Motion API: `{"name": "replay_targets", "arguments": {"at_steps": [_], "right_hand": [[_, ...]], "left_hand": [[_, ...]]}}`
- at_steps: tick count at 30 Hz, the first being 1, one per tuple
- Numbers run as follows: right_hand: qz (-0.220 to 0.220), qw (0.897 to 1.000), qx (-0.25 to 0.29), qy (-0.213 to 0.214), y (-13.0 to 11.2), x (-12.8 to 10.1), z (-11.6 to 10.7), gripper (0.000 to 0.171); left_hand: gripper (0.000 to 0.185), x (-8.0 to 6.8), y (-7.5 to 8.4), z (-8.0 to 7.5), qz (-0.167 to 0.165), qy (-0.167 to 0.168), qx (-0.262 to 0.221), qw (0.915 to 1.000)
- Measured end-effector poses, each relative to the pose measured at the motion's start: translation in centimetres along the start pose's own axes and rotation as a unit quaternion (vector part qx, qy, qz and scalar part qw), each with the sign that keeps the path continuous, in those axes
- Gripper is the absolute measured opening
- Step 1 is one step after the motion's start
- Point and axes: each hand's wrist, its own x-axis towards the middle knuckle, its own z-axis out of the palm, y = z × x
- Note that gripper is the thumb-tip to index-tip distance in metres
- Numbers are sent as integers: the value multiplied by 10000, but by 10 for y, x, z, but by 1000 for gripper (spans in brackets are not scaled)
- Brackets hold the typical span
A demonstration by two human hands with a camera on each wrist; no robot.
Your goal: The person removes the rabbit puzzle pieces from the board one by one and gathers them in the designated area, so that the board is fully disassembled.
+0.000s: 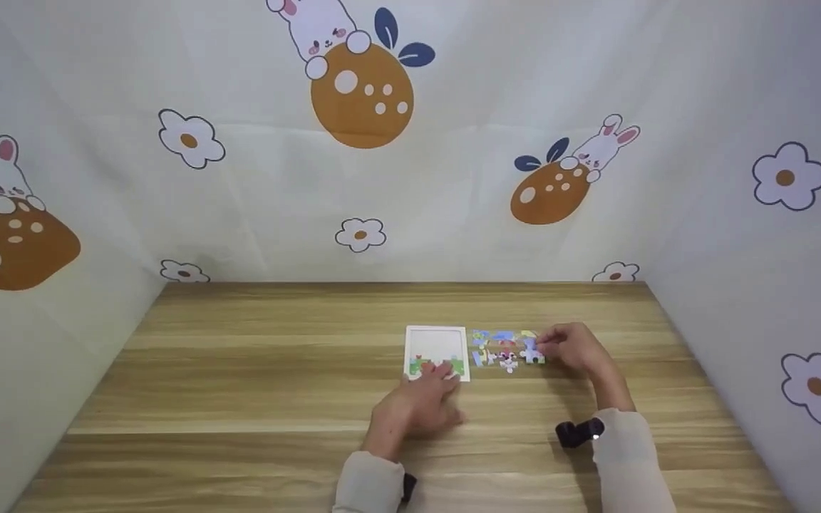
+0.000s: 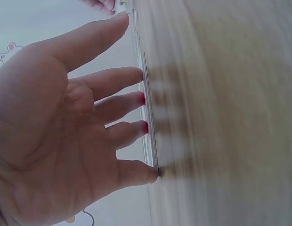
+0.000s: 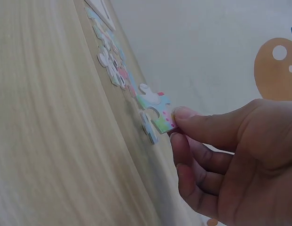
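Observation:
A white puzzle frame [image 1: 436, 340] lies in the middle of the wooden table, with a few pieces set along its bottom row. My left hand [image 1: 430, 387] rests with straight fingers [image 2: 131, 99] on the frame's near edge [image 2: 148, 136]. Several loose puzzle pieces [image 1: 502, 349] lie just right of the frame. My right hand [image 1: 551, 348] pinches a pastel puzzle piece [image 3: 157, 110] between thumb and forefinger at the right end of that group, its far edge raised slightly off the table. The piece shows as a small shape [image 1: 533, 352] in the head view.
The wooden table [image 1: 254, 377] is boxed in by cloth walls with rabbit and flower prints at the back [image 1: 360, 142] and on both sides. A black wrist camera [image 1: 579, 432] sits on my right sleeve. Bare wood stretches to the left.

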Motion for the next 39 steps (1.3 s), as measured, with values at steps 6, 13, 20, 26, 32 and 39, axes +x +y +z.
{"name": "replay_targets", "arguments": {"at_steps": [6,13,20,26,32,39], "right_hand": [[169,9998,-5,-60,3,1,2,10],[345,9994,24,-15,5,3,4,16],[0,9999,45,126,8,4,7,17],[-47,9995,-124,271,-2,0,5,16],[-479,9982,-234,274,-27,-4,8,18],[-958,9942,486,-64,-56,-7,27,18]], "left_hand": [[65,1,0,1,20,54,-13,10000],[65,0,2,2,14,62,156,9999],[68,2,4,2,17,38,361,9993],[66,3,8,5,-44,37,442,9990],[64,3,10,6,-64,57,469,9989],[67,3,9,5,-73,-52,402,9992]]}}
